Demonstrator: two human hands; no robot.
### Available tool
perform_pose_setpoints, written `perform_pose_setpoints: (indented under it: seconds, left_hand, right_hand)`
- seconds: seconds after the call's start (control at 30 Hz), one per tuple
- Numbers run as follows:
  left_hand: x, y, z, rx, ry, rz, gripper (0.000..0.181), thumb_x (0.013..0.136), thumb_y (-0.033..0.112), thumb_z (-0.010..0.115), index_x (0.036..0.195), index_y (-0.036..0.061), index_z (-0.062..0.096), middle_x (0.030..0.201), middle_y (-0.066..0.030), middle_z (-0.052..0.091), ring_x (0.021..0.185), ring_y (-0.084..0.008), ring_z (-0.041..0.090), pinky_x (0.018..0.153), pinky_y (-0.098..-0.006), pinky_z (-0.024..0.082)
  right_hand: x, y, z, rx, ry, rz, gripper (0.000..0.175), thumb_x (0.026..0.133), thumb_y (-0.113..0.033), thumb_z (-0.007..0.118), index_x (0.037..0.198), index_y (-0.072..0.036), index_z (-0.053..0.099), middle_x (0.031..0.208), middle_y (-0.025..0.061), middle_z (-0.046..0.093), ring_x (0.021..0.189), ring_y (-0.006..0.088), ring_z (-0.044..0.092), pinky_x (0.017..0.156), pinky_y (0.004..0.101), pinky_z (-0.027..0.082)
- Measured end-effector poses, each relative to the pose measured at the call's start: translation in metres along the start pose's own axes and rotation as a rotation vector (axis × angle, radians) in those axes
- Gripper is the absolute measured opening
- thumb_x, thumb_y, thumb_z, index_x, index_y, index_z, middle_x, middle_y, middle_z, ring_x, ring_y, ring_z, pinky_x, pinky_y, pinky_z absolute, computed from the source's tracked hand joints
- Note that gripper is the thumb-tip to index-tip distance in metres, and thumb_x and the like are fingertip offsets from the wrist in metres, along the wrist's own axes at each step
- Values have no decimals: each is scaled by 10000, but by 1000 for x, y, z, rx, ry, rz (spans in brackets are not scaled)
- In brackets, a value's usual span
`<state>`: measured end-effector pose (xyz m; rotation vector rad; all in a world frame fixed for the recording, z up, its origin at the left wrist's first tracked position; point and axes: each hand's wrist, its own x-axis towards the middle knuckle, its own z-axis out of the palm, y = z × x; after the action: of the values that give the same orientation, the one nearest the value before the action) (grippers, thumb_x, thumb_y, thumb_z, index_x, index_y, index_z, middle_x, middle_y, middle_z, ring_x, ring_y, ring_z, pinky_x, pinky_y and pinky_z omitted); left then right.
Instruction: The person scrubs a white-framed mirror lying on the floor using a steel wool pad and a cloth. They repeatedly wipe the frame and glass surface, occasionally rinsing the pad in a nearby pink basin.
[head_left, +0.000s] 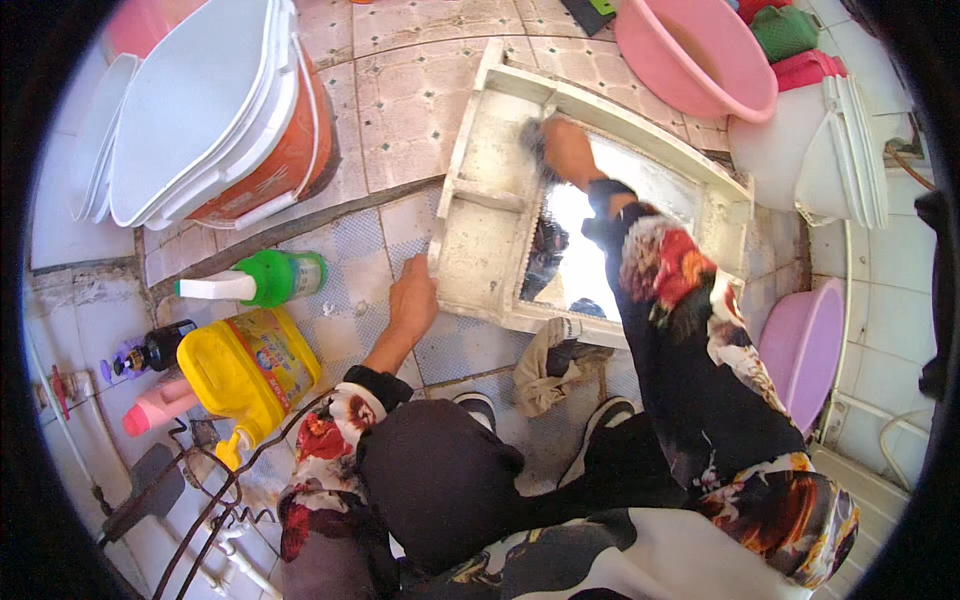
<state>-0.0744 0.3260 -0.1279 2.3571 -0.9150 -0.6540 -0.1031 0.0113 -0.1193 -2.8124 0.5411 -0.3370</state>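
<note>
A dirty white mirror cabinet with side shelves (469, 247) lies tilted on the tiled floor in front of me. Its mirror (577, 247) faces up and throws back bright light. My left hand (414, 298) grips the cabinet's left edge near the lower corner. Over the mirror's upper left corner, my right hand (571, 154) holds a dark grey scouring pad (534, 139) against the frame; pad and fingers are slightly blurred. A beige and dark cloth (544, 375) is crumpled between the cabinet's near edge and my shoes.
At left stand a green spray bottle (292, 277), a yellow jug (255, 367), a pink bottle (161, 405) and a black pump bottle (161, 346). An orange-and-white bucket (255, 165) sits behind them. A pink basin (697, 67), white buckets (780, 150) and a purple basin (806, 352) line the right.
</note>
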Motion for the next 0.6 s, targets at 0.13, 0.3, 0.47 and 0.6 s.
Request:
perform_pose_setpoints:
  seconds: [0.13, 0.3, 0.47, 0.6]
  left_hand:
    - [3, -1, 0, -3, 1, 21, 237, 742, 37, 522, 942, -16, 407, 922, -229, 477, 839, -409, 495, 715, -456, 394]
    - [2, -1, 1, -1, 16, 42, 240, 740, 47, 529, 933, -17, 403, 919, -228, 475, 838, -410, 491, 713, -462, 390]
    - [2, 2, -1, 14, 7, 10, 231, 744, 48, 527, 935, -12, 411, 926, -223, 479, 850, -408, 490, 722, -462, 388]
    - [2, 3, -2, -11, -25, -14, 238, 746, 47, 523, 957, -11, 428, 935, -221, 483, 867, -411, 489, 738, -452, 390]
  right_hand:
    - [-56, -15, 12, 60, -111, -94, 186, 626, -7, 486, 790, -36, 570, 813, 170, 565, 767, 342, 557, 676, 409, 459]
    - [7, 6, 5, -65, 103, -13, 121, 643, -10, 482, 744, -2, 548, 820, 198, 548, 747, 367, 548, 642, 423, 457]
    - [-17, -10, 3, 4, 3, -47, 114, 653, 10, 466, 743, -1, 534, 795, 197, 537, 757, 358, 539, 653, 423, 455]
    - [-52, -20, 10, -9, -91, -109, 99, 654, -5, 493, 753, 1, 504, 803, 189, 538, 778, 330, 544, 671, 403, 458]
